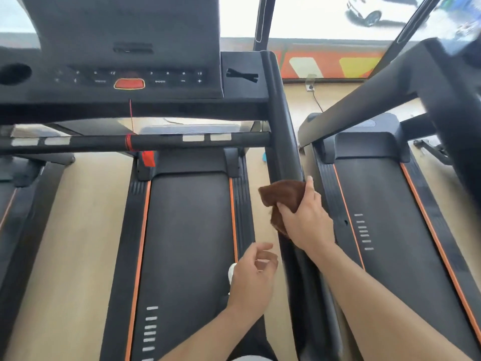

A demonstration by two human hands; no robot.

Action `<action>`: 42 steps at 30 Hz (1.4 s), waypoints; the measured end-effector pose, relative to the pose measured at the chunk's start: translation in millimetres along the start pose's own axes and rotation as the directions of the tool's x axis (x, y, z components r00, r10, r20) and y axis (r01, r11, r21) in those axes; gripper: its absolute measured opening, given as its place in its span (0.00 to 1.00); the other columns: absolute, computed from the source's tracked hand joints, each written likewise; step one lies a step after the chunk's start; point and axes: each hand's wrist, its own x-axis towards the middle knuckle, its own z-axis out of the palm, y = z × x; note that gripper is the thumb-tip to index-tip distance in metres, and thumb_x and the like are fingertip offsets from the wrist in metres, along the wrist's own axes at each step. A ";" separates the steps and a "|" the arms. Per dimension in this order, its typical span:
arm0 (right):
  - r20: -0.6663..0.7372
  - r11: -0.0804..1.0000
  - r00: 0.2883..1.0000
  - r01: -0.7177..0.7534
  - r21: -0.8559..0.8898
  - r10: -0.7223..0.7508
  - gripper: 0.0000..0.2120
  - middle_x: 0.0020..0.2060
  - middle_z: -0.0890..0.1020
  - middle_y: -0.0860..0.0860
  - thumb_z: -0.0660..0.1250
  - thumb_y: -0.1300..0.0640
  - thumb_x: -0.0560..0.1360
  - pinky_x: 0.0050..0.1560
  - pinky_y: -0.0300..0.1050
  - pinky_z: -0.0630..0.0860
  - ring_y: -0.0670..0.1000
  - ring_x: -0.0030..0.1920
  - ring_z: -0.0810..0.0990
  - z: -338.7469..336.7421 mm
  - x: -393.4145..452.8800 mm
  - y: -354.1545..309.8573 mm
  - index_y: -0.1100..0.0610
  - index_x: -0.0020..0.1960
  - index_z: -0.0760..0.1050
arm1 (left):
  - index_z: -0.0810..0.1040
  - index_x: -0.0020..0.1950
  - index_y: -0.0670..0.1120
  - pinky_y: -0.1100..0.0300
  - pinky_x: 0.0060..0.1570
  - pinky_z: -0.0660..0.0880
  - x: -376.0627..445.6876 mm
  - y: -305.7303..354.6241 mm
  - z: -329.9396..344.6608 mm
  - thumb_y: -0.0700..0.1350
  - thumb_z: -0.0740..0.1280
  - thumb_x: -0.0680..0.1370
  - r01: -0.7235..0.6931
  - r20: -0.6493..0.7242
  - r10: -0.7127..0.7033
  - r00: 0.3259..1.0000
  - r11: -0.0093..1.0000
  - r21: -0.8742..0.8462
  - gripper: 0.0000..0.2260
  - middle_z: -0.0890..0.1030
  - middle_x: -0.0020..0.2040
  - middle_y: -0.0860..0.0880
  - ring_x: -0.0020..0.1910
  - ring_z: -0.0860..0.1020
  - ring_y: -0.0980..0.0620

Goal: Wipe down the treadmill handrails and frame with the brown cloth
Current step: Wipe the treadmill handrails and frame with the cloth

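Treadmill [187, 230] seen from above, with a cloth pressed to its right handrail.

The treadmill's dark, matte belt runs lengthwise away from the viewer toward the console [130, 74], edged by orange stripes. The right handrail [279, 121], a smooth black bar, has its long axis running from the console's corner back toward the viewer. A round cup holder [14, 72] sits at the console's left; its contents cannot be made out. The right hand [304, 214] is clamped on the brown cloth [282, 196], a soft, crumpled fabric wrapped against the handrail. The left hand [253, 272] hangs over the belt's right edge, fingers loosely curled and apart, holding nothing.
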 end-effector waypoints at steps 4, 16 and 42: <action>-0.008 0.999 1.000 0.003 0.050 -0.002 0.39 0.73 0.71 0.55 0.59 0.35 0.80 0.66 0.61 0.71 0.63 0.68 0.75 -1.5 91.9 -40.7 0.51 0.83 0.49 | 0.77 0.56 0.60 0.74 0.43 0.73 31.4 26.4 -12.8 0.45 0.67 0.81 0.050 -0.009 -0.050 0.999 0.999 0.001 0.10 0.83 0.47 0.59 0.48 0.80 0.60; -0.102 0.972 0.994 0.054 0.230 -0.031 0.23 0.64 0.76 0.51 0.61 0.42 0.80 0.60 0.57 0.74 0.60 0.63 0.77 -11.9 198.0 -89.5 0.51 0.70 0.67 | 0.79 0.60 0.55 0.76 0.45 0.72 126.4 127.1 -25.7 0.42 0.68 0.79 0.030 -0.132 -0.014 0.991 0.993 0.116 0.12 0.82 0.54 0.61 0.48 0.80 0.64; 0.152 0.626 0.986 -0.078 0.776 -0.066 0.15 0.49 0.88 0.46 0.80 0.52 0.71 0.49 0.40 0.81 0.44 0.51 0.86 38.5 52.5 -213.0 0.51 0.56 0.82 | 0.74 0.42 0.39 0.49 0.50 0.78 185.9 168.4 -243.0 0.32 0.77 0.65 -0.138 0.057 0.193 0.980 0.850 -0.508 0.14 0.80 0.44 0.40 0.46 0.78 0.44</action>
